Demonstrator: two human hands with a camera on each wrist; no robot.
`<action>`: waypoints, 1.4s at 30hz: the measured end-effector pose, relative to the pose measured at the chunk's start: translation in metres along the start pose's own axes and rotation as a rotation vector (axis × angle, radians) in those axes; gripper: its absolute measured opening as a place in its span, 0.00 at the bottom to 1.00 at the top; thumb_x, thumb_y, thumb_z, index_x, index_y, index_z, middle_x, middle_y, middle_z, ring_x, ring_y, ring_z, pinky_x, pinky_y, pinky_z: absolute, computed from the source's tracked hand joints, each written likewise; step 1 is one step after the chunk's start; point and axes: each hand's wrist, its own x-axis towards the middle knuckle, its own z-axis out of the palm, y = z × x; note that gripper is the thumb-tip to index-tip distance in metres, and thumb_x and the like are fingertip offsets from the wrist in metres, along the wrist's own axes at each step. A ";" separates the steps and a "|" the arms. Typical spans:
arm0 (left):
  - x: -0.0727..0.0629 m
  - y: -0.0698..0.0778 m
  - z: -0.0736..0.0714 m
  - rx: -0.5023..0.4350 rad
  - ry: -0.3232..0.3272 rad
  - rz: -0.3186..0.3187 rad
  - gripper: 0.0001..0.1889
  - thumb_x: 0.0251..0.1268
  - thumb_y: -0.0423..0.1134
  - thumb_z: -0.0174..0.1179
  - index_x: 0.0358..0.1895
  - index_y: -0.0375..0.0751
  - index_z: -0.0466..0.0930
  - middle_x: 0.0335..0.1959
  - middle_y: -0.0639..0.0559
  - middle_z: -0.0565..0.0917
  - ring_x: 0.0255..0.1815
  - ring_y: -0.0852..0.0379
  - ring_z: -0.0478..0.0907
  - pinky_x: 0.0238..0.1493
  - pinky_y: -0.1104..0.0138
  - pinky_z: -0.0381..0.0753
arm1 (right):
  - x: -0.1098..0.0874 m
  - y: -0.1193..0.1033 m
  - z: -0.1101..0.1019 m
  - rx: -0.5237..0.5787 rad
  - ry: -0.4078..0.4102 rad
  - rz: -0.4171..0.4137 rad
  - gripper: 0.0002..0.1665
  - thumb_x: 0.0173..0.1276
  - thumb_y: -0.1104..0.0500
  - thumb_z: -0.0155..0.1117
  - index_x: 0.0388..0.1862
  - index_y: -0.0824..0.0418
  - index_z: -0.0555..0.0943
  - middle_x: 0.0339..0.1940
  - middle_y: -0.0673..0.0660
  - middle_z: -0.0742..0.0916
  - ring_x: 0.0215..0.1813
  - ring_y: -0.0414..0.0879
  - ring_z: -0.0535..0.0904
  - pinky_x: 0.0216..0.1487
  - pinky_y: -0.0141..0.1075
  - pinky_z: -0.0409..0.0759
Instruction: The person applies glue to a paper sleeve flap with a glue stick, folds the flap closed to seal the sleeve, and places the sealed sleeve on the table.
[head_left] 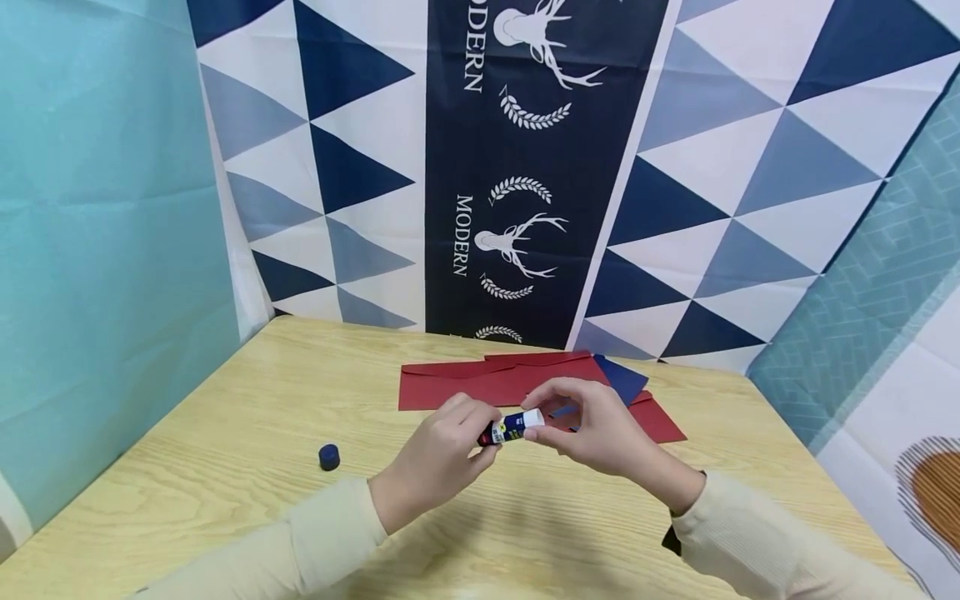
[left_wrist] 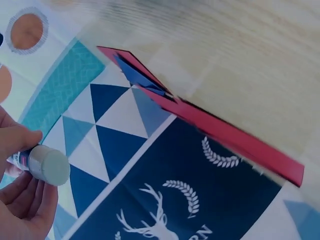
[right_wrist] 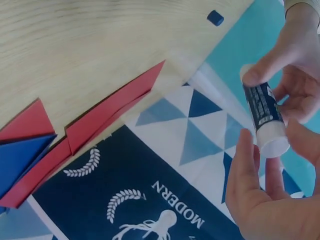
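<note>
A glue stick [head_left: 512,426] with a dark printed label and a white end is raised above the table between both hands. My left hand [head_left: 441,454] grips it by the dark end, thumb and fingers round the body. My right hand [head_left: 588,425] is at the white end, thumb and forefinger spread on either side of it; the right wrist view shows a gap between forefinger and stick. In the left wrist view, fingers surround the glue stick [left_wrist: 54,167] at the left edge. A small dark blue cap [head_left: 328,457] stands on the table to the left.
Red envelopes [head_left: 465,387] lie overlapped along the back of the wooden table [head_left: 247,400]. A blue envelope [head_left: 621,379] lies among them, partly hidden by the right hand. Patterned cloth [head_left: 367,167] hangs behind the table, with a teal sheet [head_left: 105,208] on the left.
</note>
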 end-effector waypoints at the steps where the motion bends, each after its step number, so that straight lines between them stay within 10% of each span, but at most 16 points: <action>1: 0.000 0.000 0.001 0.033 0.021 0.024 0.14 0.47 0.34 0.72 0.37 0.40 0.80 0.32 0.55 0.84 0.33 0.62 0.73 0.37 0.78 0.77 | 0.000 0.000 0.000 0.015 -0.003 0.017 0.17 0.56 0.62 0.73 0.44 0.64 0.81 0.40 0.61 0.87 0.35 0.43 0.85 0.32 0.32 0.85; 9: 0.003 -0.001 -0.003 0.011 -0.036 0.037 0.13 0.47 0.36 0.73 0.37 0.38 0.82 0.30 0.53 0.86 0.30 0.62 0.77 0.36 0.76 0.79 | 0.003 0.003 0.000 0.074 -0.022 0.074 0.16 0.57 0.64 0.72 0.44 0.67 0.82 0.37 0.64 0.86 0.27 0.40 0.81 0.24 0.31 0.81; 20: 0.007 -0.018 -0.009 -0.564 -0.380 -0.233 0.12 0.50 0.35 0.72 0.39 0.39 0.84 0.32 0.51 0.88 0.30 0.70 0.83 0.40 0.79 0.81 | 0.001 0.010 0.002 0.041 -0.050 -0.047 0.16 0.51 0.66 0.75 0.41 0.61 0.84 0.42 0.59 0.86 0.40 0.39 0.80 0.44 0.31 0.85; 30: 0.006 -0.024 -0.008 -0.857 -0.504 -0.391 0.14 0.47 0.34 0.74 0.38 0.36 0.84 0.32 0.45 0.88 0.31 0.70 0.82 0.38 0.74 0.84 | -0.004 0.017 0.008 0.007 -0.060 -0.343 0.17 0.52 0.63 0.75 0.41 0.53 0.83 0.40 0.50 0.85 0.46 0.37 0.80 0.49 0.30 0.83; 37: 0.007 -0.018 -0.010 -0.711 -0.440 -0.412 0.13 0.49 0.36 0.73 0.39 0.40 0.83 0.33 0.50 0.87 0.32 0.69 0.81 0.39 0.76 0.82 | -0.004 0.013 0.011 -0.010 0.044 -0.220 0.20 0.56 0.61 0.73 0.48 0.57 0.80 0.43 0.53 0.86 0.44 0.39 0.82 0.44 0.29 0.84; 42: 0.007 -0.004 -0.011 -0.247 -0.212 -0.174 0.13 0.48 0.35 0.73 0.37 0.42 0.80 0.31 0.56 0.83 0.32 0.65 0.75 0.38 0.77 0.78 | -0.003 0.010 0.014 0.018 0.128 -0.017 0.16 0.58 0.59 0.72 0.45 0.58 0.80 0.41 0.54 0.86 0.39 0.38 0.82 0.42 0.27 0.83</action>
